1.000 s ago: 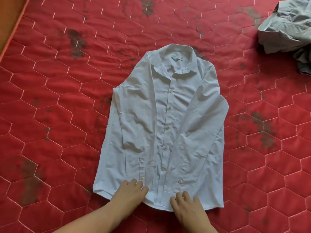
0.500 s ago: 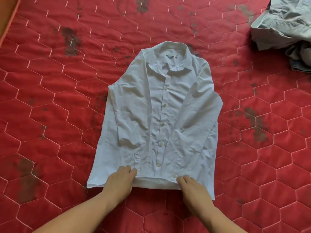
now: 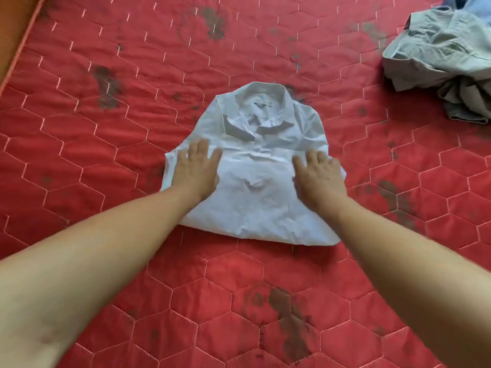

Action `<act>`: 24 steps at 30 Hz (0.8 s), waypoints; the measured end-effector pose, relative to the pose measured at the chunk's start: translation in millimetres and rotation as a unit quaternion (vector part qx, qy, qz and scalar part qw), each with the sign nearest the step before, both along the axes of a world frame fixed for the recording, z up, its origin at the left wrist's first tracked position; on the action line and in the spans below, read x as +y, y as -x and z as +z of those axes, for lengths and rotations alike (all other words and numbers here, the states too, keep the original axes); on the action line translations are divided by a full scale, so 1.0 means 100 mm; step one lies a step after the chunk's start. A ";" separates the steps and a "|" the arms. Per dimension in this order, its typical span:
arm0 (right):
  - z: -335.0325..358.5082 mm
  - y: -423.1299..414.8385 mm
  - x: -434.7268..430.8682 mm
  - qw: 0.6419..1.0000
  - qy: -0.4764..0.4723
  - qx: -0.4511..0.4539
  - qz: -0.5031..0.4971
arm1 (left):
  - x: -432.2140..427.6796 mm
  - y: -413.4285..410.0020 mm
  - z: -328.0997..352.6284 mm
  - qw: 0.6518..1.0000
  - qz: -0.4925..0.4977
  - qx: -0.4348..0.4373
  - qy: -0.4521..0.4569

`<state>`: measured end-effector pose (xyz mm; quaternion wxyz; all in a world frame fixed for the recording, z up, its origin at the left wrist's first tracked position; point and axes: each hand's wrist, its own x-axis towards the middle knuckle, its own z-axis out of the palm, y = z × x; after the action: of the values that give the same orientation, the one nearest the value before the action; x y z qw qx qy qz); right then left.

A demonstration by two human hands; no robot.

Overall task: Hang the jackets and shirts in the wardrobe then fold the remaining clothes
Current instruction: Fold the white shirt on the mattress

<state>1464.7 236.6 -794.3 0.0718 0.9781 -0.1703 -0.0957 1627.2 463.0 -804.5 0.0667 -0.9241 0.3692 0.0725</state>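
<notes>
A white button-up shirt (image 3: 255,197) lies on the red quilted mattress (image 3: 106,144), folded in half so its lower part covers the front up to just below the collar. The collar points away from me. My left hand (image 3: 195,168) rests flat on the left side of the folded layer with fingers spread and straight. My right hand (image 3: 320,175) lies flat on the right side in the same way. Both forearms reach in from the bottom of the view.
A crumpled pile of grey-green and pale blue clothes (image 3: 441,59) lies at the far right of the mattress. Dark stains mark the red cover in several places. The mattress edge and an orange-brown surface (image 3: 13,27) show at the top left.
Both hands held the shirt's bottom hem, then carried it up and away from me over the shirt front. The shirt is now half its length and both hands lie flat on it.
</notes>
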 end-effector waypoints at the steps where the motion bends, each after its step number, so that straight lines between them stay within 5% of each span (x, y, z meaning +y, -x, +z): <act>1: -0.07 0.09 0.14 0.999 -0.031 0.024 0.023 | 0.05 0.14 -0.06 0.999 -0.034 0.027 -0.014; 6: -0.64 0.84 0.79 0.976 -0.114 0.182 0.032 | 0.59 0.90 -0.59 0.969 -0.143 0.141 -0.140; 12: -1.05 0.92 0.80 0.991 -0.041 0.057 0.112 | 0.61 0.95 -0.90 0.969 -0.226 0.031 -0.090; 16: -1.06 0.76 0.77 0.984 -0.072 0.077 0.140 | 0.54 0.92 -0.90 0.949 -0.294 0.039 -0.102; 24: -1.00 0.73 0.72 0.980 -0.094 0.079 0.158 | 0.41 0.82 -0.87 0.962 -0.251 0.064 -0.085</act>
<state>1392.0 308.9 -894.3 0.0074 0.9845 0.0018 -0.1754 1545.2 504.0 -891.3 0.1374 -0.7860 0.5854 0.1433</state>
